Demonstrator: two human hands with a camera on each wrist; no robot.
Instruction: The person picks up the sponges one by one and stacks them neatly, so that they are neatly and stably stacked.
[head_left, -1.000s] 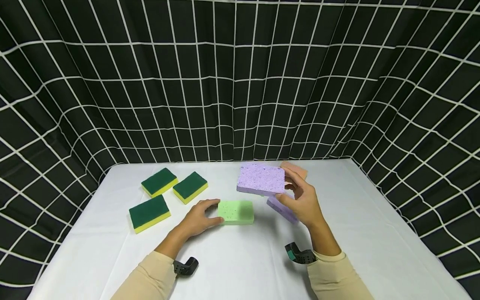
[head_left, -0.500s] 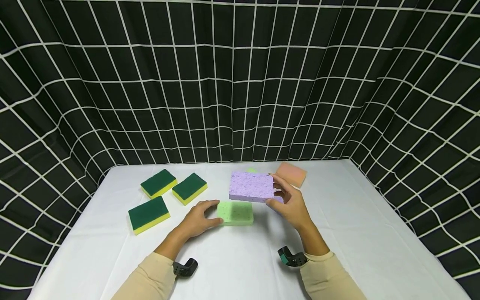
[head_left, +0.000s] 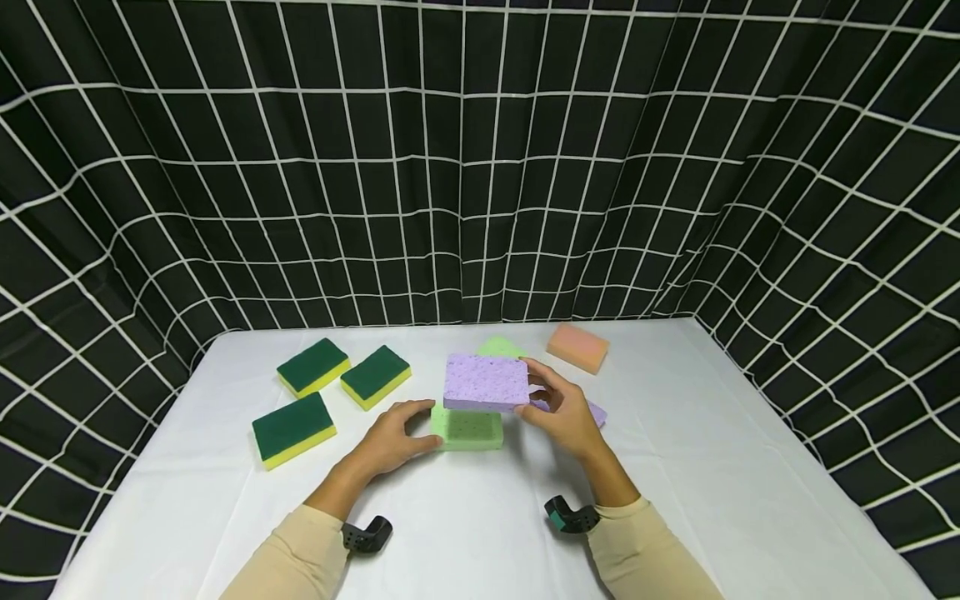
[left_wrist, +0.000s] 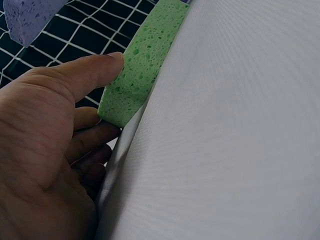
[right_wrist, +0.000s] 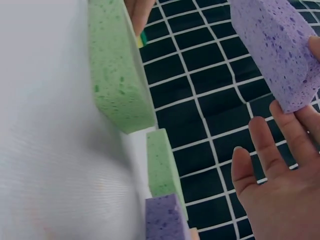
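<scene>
My right hand (head_left: 564,417) pinches a purple sponge (head_left: 486,382) by its right end, thumb at the near side and fingertips at the far side. It is held up level above a light green sponge (head_left: 471,435) lying flat on the white table and overlaps that sponge's far part in the head view. My left hand (head_left: 392,442) holds the green sponge's left end between thumb and fingers; its thumb (left_wrist: 107,65) touches the near side in the left wrist view. In the right wrist view the purple sponge (right_wrist: 272,50) hangs apart from the green sponge (right_wrist: 117,75).
Several yellow sponges with dark green scouring tops (head_left: 294,429) lie at the left. Behind the raised sponge lie another green sponge (head_left: 498,345), an orange sponge (head_left: 577,347) and a second purple sponge (head_left: 597,413) partly hidden by my right hand. A black gridded curtain (head_left: 461,167) surrounds the table.
My right hand has carried the purple sponge leftward and lower, over the green sponge. The sponges behind it show more now. My left hand has stayed at the green sponge.
</scene>
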